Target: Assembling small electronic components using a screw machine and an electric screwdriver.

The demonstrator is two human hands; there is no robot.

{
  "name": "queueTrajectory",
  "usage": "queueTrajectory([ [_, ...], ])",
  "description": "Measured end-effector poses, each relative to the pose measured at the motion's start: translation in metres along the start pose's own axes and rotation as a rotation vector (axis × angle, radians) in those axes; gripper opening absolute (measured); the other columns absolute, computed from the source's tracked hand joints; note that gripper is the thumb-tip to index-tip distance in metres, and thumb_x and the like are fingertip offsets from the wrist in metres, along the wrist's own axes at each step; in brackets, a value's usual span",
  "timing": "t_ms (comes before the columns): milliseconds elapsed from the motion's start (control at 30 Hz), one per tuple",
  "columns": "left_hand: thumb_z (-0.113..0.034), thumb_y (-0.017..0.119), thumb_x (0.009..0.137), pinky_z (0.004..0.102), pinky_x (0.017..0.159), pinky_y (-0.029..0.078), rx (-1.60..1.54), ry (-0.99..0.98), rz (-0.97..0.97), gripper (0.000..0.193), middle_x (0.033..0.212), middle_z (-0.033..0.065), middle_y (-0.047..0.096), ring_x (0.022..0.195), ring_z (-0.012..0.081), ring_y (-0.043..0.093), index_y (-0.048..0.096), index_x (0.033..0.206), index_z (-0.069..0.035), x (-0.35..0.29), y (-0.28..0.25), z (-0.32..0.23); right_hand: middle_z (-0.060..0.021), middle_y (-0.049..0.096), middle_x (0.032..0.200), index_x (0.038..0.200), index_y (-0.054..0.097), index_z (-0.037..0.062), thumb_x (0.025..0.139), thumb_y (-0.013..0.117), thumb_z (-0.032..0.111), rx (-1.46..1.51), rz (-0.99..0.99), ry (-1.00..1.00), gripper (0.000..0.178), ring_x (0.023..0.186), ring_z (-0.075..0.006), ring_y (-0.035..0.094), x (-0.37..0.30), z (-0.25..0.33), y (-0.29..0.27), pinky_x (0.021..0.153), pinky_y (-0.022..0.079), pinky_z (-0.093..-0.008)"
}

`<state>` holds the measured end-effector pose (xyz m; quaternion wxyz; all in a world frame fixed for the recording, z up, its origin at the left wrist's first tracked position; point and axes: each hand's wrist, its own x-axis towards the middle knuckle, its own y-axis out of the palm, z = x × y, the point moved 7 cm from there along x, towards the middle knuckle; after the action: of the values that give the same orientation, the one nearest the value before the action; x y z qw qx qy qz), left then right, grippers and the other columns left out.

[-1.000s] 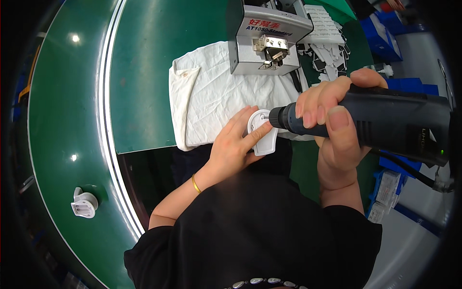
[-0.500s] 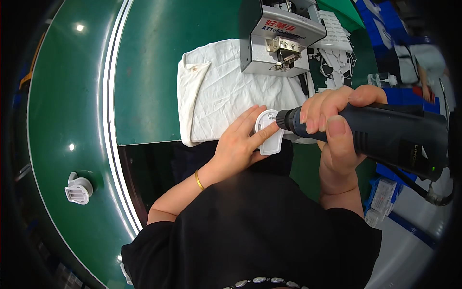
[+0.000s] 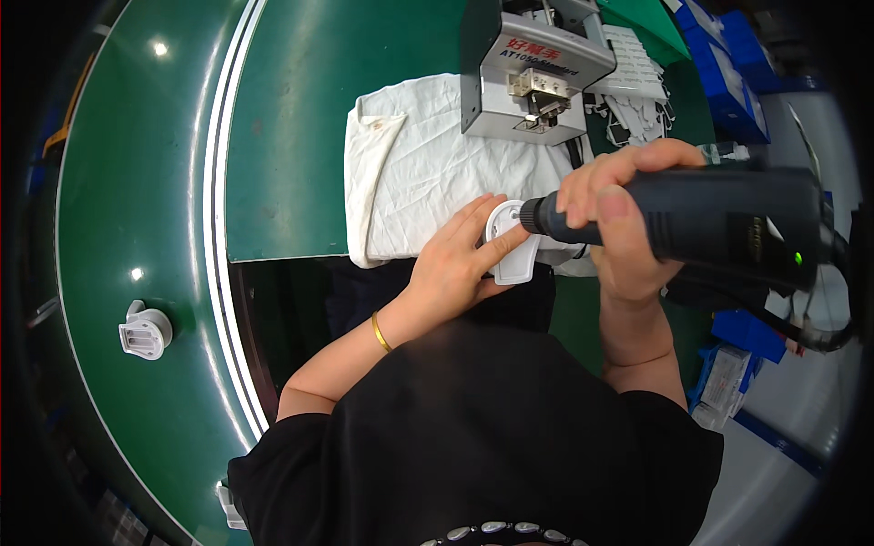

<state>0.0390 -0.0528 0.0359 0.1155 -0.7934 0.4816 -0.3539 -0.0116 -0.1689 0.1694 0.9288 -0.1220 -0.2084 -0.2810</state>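
My left hand [image 3: 453, 257] is closed round a small white plastic housing [image 3: 517, 264], round at its far end and squared at its near end. It is held over the front edge of a folded white cloth [image 3: 414, 173]. My right hand [image 3: 621, 214] grips a dark electric screwdriver [image 3: 728, 218] with a green light near its rear end. The screwdriver's tip points left and meets the round part of the housing, close to my left fingers. The bit itself is mostly hidden, and no screw can be made out.
A grey metal machine [image 3: 533, 77] stands at the cloth's far edge. Right of it lie white parts [image 3: 637, 114] and a green bin [image 3: 646, 23]. Blue bins [image 3: 728, 82] are farther right. Another white housing [image 3: 146, 330] rests on the green belt [image 3: 109, 209] at left.
The screwdriver's tip has come closer against the housing, and less of the bit shows. The screwdriver's rear end has swung slightly away from me. The housing on the belt appears slightly farther off.
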Motion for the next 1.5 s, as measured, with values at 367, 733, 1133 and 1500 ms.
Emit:
queueTrajectory([
  [367, -0.011, 0.064, 0.076, 0.0445, 0.106, 0.043, 0.456, 0.289, 0.315, 0.049, 0.147, 0.0123, 0.043, 0.132, 0.0379, 0.042, 0.066, 0.122, -0.027, 0.005, 0.002, -0.045, -0.008, 0.061, 0.087, 0.101, 0.058, 0.0031, 0.083, 0.078, 0.012, -0.024, -0.851, 0.348, 0.029, 0.074, -0.0176, 0.064, -0.027, -0.061, -0.224, 0.06, 0.057, -0.0336],
  [733, -0.005, 0.081, 0.059, 0.0418, 0.093, 0.05, 0.404, -0.129, 0.392, 0.043, 0.139, 0.0162, 0.049, 0.118, 0.0394, 0.052, 0.051, 0.091, -0.006, 0.022, -0.062, -0.02, -0.0076, 0.067, 0.081, 0.095, 0.068, -0.0049, 0.081, 0.076, 0.024, -0.465, -0.872, 0.711, 0.033, 0.07, -0.0156, 0.062, -0.101, -0.182, -0.349, 0.063, 0.048, -0.0302],
  [1133, -0.007, 0.088, 0.061, 0.036, 0.093, 0.049, -0.223, -0.195, 0.245, 0.101, 0.134, 0.0177, 0.043, 0.123, 0.0302, 0.047, 0.033, 0.145, -0.005, 0.071, -0.024, -0.04, -0.0124, 0.074, 0.09, 0.104, 0.073, 0.0029, 0.08, 0.075, 0.039, -0.616, -0.675, 0.318, 0.043, 0.082, -0.0232, 0.07, 0.004, -0.154, -0.316, 0.076, 0.052, -0.0332],
  [1500, -0.013, 0.089, 0.061, 0.0372, 0.092, 0.048, -0.144, -0.158, 0.163, 0.094, 0.134, 0.0163, 0.048, 0.124, 0.0319, 0.046, 0.041, 0.141, -0.003, 0.07, 0.005, -0.007, -0.0082, 0.074, 0.092, 0.094, 0.075, 0.008, 0.079, 0.074, 0.032, -1.052, -0.405, 0.523, 0.028, 0.085, -0.0242, 0.07, 0.06, -0.17, -0.28, 0.076, 0.053, -0.0345],
])
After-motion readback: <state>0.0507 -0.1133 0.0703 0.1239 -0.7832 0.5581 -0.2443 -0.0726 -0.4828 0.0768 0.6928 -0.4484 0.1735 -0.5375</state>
